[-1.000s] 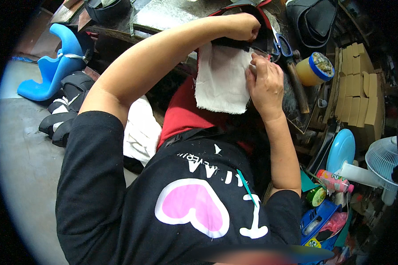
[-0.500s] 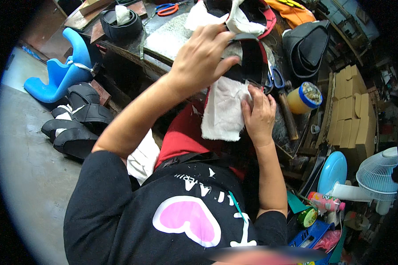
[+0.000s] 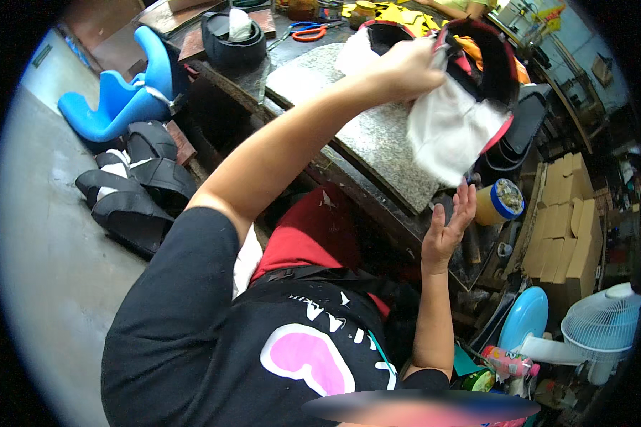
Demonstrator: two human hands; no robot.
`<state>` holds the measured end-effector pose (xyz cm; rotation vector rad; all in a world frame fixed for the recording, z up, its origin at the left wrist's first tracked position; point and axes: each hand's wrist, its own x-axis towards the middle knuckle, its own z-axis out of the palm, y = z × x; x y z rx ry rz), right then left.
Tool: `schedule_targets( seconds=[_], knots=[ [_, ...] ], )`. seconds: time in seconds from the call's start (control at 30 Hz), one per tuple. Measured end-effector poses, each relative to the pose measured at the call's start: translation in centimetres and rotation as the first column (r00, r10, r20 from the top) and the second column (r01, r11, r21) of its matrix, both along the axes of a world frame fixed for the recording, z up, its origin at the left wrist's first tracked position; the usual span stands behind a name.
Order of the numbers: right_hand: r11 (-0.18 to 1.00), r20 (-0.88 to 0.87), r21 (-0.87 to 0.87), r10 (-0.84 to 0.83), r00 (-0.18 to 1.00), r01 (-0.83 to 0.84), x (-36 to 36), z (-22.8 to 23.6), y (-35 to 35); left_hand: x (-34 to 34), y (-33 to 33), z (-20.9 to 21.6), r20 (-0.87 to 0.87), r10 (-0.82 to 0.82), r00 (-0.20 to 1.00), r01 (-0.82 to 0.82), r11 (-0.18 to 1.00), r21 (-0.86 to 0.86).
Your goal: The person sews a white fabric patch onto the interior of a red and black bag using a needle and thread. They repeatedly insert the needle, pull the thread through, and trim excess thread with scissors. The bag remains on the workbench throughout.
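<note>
My left hand (image 3: 414,71) is closed on a black curved piece with red edging (image 3: 502,64), raised above the workbench. A white cloth lining (image 3: 452,132) hangs down from it, slightly blurred. Below the cloth's lower edge, my right hand (image 3: 447,228) is open with fingers stretched upward, holding nothing. It is near a jar with a blue rim (image 3: 500,201). Another black piece with red edging and white cloth (image 3: 388,35) lies behind my left hand.
A stone slab (image 3: 384,153) lies on the bench, with red-handled scissors (image 3: 310,32) beyond it. A rolled black piece (image 3: 235,43) sits left. Black pieces (image 3: 132,192) and a blue moulded form (image 3: 121,99) are on the left. Cardboard boxes (image 3: 563,235) and a fan (image 3: 598,320) stand right.
My left hand has lifted the black piece with its white cloth up and to the right. My right hand has come off the cloth and opened. The view has shifted, showing a person across the bench.
</note>
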<state>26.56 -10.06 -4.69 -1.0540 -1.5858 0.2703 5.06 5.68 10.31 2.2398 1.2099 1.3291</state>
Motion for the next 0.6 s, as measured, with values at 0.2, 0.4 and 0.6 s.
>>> schedule_targets(
  seconds=[0.2, 0.4, 0.6],
  knots=[
    [0.975, -0.014, -0.217, 0.038, 0.999, -0.04, 0.1, 0.2, 0.3, 3.1, 10.5, -2.7, -0.224, 0.275, 0.935, -0.277, 0.961, 0.024],
    [0.954, -0.076, -0.287, 0.068, 0.995, -0.087, 0.5, 0.1, 0.5, -2.8, 11.1, -6.5, -0.237, 0.111, 0.965, -0.021, 0.936, 0.35],
    [0.963, -0.012, -0.257, 0.078, 0.997, -0.078, 0.2, 0.1, 0.5, -20.9, 6.5, -9.9, -0.435, 0.832, 0.345, -0.729, 0.529, 0.434]
  ],
)
